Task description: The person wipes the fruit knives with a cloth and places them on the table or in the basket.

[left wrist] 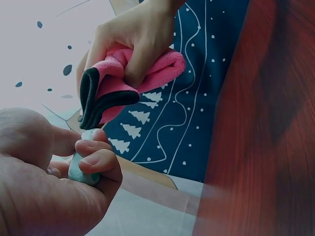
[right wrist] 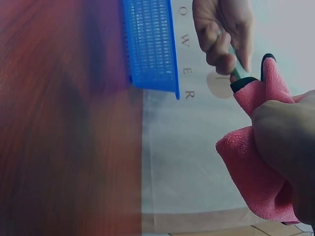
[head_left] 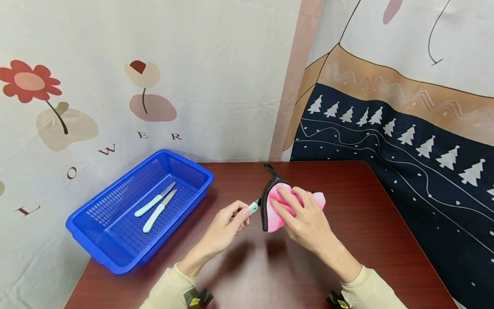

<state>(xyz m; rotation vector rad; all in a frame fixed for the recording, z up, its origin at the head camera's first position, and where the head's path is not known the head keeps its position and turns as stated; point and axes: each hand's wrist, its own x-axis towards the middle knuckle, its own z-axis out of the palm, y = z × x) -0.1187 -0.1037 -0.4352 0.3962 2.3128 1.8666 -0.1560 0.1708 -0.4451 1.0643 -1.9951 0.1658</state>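
My left hand grips the pale green handle of a knife above the table. The blade is hidden in the folds of a pink cloth with black edging and a black loop. My right hand pinches that cloth around the blade from the other side. In the left wrist view, the left fingers curl round the handle, close to the cloth's black edge. The right wrist view shows the cloth bunched in the right hand, part of it hanging down.
A blue plastic basket stands at the left of the dark red wooden table. Two knives with pale green handles lie inside it, blades pointing away. Printed curtains hang behind the table and along its right side.
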